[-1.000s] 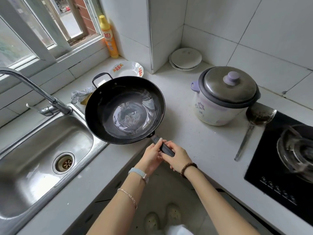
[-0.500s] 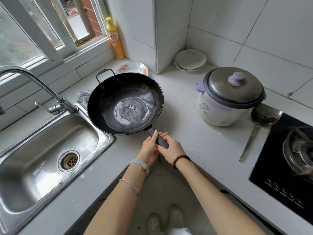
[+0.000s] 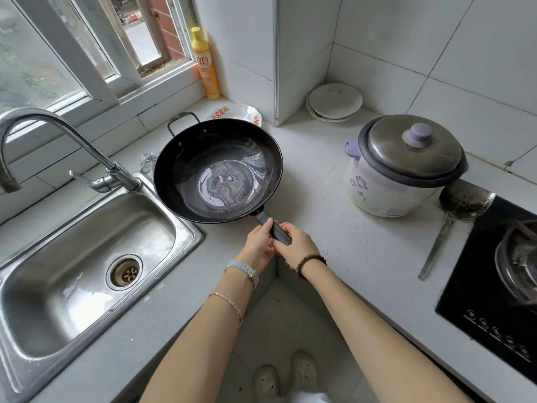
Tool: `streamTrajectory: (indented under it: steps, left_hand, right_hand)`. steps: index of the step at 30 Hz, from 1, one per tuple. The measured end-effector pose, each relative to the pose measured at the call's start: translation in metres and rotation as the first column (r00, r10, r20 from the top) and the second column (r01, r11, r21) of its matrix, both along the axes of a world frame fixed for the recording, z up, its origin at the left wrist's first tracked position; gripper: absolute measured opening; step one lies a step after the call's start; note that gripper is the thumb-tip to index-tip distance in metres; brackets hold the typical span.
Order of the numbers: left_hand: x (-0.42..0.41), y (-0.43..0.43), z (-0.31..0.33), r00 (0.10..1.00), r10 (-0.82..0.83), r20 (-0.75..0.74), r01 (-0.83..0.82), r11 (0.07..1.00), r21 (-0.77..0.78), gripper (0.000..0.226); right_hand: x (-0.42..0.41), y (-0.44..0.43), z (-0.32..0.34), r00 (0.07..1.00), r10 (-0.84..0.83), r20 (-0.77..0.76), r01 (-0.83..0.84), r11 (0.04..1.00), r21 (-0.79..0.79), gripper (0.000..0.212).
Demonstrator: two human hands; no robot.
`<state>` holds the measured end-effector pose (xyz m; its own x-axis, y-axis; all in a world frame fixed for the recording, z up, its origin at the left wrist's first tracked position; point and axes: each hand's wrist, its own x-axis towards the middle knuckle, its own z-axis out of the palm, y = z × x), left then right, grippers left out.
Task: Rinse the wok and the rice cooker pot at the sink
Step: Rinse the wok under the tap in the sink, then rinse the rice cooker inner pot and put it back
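Both grips are curling round the black handle point(image 3: 275, 232), the left grip point(image 3: 258, 246) nearer the pan and the right grip point(image 3: 299, 247) just behind it. At 12 o'clock from them the wok point(image 3: 186, 175) is holding a shallow pool of water above the desk point(image 3: 348, 251) — its rim overlapping the corner of the sink point(image 3: 72, 257) toward 9 o'clock. The lidded rice cooker point(image 3: 386, 184) is standing at 2 o'clock, apart from the wok.

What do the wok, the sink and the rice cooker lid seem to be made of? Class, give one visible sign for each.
Wok: probably dark coated or seasoned metal; black sheen, riveted loop handle. Sink: brushed stainless steel; bright grey reflections. Rice cooker lid: dull, stained metal; its lilac knob looks plastic.
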<state>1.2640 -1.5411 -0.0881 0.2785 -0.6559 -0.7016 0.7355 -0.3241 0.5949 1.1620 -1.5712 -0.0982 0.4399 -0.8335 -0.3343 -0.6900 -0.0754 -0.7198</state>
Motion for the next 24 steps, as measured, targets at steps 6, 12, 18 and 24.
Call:
streamTrajectory:
  steps: [6,12,18,24]
  left_hand:
    - [0.001,0.002,0.002,0.997,-0.028,0.07,0.025,0.999,0.031,0.013]
    - [0.001,0.012,0.008,0.99,-0.081,0.113,0.081,0.997,0.008,0.015]
    - [-0.001,0.025,0.008,0.986,-0.112,0.122,0.115,0.993,-0.02,0.01]
    - [-0.004,0.043,0.019,0.879,-0.17,0.446,0.165,0.985,0.05,0.033]
  right_hand:
    - [0.007,-0.003,0.005,0.999,-0.002,-0.04,0.002,1.0,-0.006,0.025]
    - [0.0,-0.005,0.011,0.998,0.012,-0.053,-0.009,0.998,0.059,0.038]
    - [-0.03,0.003,0.018,0.995,-0.042,0.087,0.027,0.985,0.172,0.039]
    - [-0.059,0.019,0.032,0.961,-0.191,0.201,0.163,0.975,0.149,0.03]
